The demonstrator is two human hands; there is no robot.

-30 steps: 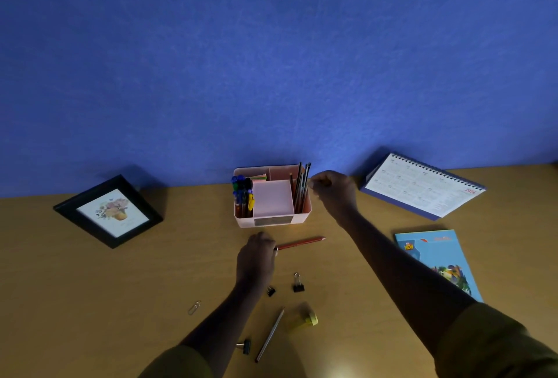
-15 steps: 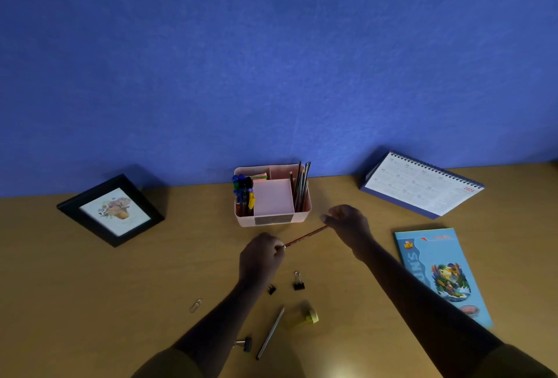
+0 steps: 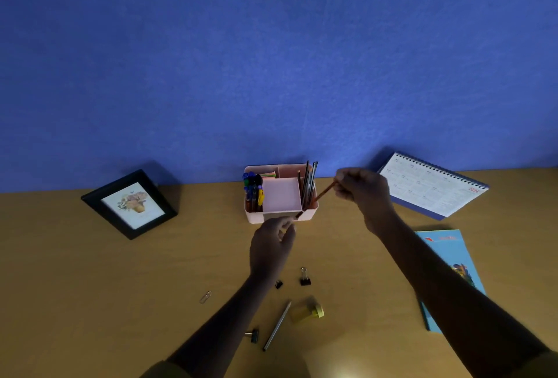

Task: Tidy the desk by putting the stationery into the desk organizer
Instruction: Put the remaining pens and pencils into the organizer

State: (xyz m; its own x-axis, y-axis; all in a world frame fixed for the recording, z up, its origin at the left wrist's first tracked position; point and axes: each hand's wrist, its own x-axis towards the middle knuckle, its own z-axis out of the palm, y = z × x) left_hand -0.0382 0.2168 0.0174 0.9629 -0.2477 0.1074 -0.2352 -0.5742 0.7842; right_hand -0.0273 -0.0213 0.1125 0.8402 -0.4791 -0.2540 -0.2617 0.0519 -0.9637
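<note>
Pinching the upper end of the slim red-brown wooden pencil [image 3: 316,200], the right hand [image 3: 362,193] slants it across the pink plastic desk organizer [image 3: 253,217] at its right front corner, likely aiming for the right-hand compartment; the left hand [image 3: 271,246] curls beside the lower tip, contact unclear

A second ago my right hand [image 3: 360,189] was at the organizer [image 3: 256,217]. It then came down to the red pencil [image 3: 321,195] and lifted it off the bench [image 3: 90,287]. Now it pinches the upper end, and the pencil is tilted beside the organizer. My left hand [image 3: 271,244], which held the pencil before, is now just under its lower tip. I cannot tell if it touches.
</note>
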